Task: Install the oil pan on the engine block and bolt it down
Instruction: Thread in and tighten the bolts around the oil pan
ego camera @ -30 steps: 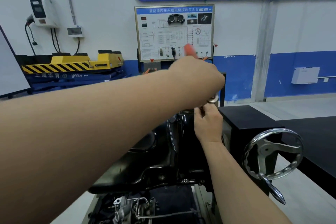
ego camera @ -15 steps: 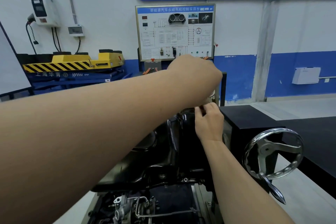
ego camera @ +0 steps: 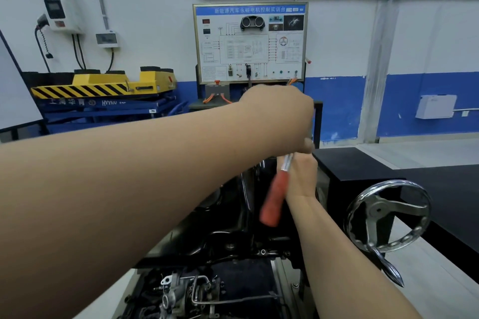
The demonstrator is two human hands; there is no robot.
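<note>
Evidently the left hand reached across, curled round the steel shaft of a red-handled tool; the right hand hid its own hold. The glossy black oil pan lay at seven o'clock below them.

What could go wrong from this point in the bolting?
1. The left hand and its forearm hide the tip of the red-handled tool, so it may slip off its fastener unseen.
2. Its blurred handle hangs close to the oil pan and the right hand; a swing might strike either.
</note>
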